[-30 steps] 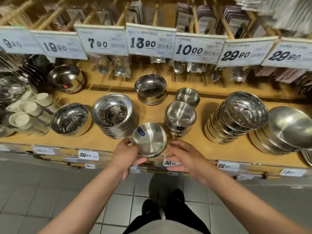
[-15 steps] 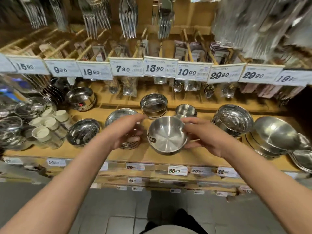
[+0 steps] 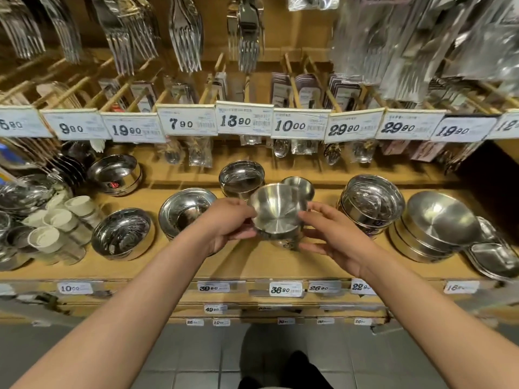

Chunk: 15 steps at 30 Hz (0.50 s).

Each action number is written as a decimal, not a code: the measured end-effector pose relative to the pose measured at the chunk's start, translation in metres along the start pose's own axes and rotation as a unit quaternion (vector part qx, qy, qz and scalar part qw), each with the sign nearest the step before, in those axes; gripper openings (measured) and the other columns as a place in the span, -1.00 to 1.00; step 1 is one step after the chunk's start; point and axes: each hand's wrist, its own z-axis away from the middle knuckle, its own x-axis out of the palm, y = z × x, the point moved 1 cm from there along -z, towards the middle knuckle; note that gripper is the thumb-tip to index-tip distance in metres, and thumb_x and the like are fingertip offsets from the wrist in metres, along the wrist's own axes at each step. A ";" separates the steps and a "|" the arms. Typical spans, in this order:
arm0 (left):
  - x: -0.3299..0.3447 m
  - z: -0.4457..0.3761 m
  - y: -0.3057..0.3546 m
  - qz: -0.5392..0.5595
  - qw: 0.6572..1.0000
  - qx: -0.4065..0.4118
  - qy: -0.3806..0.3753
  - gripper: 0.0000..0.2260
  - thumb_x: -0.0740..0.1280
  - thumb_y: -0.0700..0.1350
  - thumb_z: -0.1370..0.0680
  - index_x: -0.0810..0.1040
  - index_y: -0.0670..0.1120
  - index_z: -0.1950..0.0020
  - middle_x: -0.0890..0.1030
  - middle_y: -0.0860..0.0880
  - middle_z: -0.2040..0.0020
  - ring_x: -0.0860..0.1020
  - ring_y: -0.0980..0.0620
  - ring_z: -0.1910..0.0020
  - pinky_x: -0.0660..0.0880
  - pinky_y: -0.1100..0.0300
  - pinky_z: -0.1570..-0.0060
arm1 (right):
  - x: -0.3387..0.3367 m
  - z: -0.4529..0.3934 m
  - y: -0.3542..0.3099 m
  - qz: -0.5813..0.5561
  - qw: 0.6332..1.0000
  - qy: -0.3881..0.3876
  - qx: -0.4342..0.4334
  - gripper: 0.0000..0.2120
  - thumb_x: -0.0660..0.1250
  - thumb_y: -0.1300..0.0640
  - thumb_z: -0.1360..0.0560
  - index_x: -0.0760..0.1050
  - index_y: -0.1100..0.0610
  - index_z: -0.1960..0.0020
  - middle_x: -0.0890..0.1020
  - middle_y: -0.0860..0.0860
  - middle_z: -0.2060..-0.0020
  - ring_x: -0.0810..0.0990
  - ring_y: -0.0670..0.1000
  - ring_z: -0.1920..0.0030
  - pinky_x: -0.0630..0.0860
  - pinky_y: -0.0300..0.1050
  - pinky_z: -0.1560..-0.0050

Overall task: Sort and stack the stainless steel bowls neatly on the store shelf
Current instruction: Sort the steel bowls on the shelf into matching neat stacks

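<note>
A small stainless steel bowl (image 3: 276,211) sits between both hands over the middle of the wooden shelf (image 3: 252,262), on top of a short stack of like bowls (image 3: 283,242). My left hand (image 3: 229,223) grips its left rim and my right hand (image 3: 335,237) touches its right side. Behind it stand a straight-sided bowl stack (image 3: 241,178) and a small bowl (image 3: 299,186). A wide bowl stack (image 3: 184,210) lies partly behind my left hand.
A single bowl (image 3: 122,233) and white cups (image 3: 59,220) stand at the left, with another bowl (image 3: 115,172) further back. Leaning stacks (image 3: 372,203) and large bowls (image 3: 439,220) fill the right. Price tags (image 3: 244,120) and hanging forks (image 3: 185,32) overhang the shelf.
Both hands carried the small bowl from the shelf's front edge up and back onto the stack in the middle. The camera tilted upward, showing more of the hanging cutlery.
</note>
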 end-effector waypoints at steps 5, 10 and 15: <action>0.032 -0.034 0.007 0.017 0.999 0.004 0.050 -0.70 0.36 -0.31 -0.57 0.42 -0.15 -0.27 0.65 -0.26 -0.07 0.68 -0.01 0.36 0.61 0.24 0.45 | 0.001 -0.029 -0.006 0.006 0.992 0.113 -0.059 -0.54 0.44 0.29 -0.52 0.42 0.09 -0.36 0.69 0.03 0.09 0.72 -0.02 0.13 0.67 -0.08 0.06; 0.045 -0.062 0.006 0.024 0.999 -0.013 0.035 -0.70 0.39 -0.25 -0.59 0.43 -0.14 -0.28 0.65 -0.23 -0.04 0.69 0.02 0.37 0.60 0.25 0.44 | -0.006 -0.055 0.003 0.072 0.977 0.190 -0.071 -0.75 0.44 0.23 -0.52 0.54 0.12 -0.18 0.69 0.10 -0.02 0.69 0.16 -0.09 0.64 0.17 -0.14; 0.040 -0.084 -0.010 -0.084 0.990 0.035 0.104 -0.80 0.39 -0.18 -0.59 0.53 -0.21 -0.18 0.68 -0.22 0.02 0.67 -0.01 0.33 0.70 0.01 0.21 | -0.011 -0.065 0.019 0.157 0.961 0.204 -0.106 -0.86 0.40 0.15 -0.50 0.60 -0.06 -0.01 0.69 -0.13 0.22 0.67 0.00 0.08 0.64 0.15 -0.11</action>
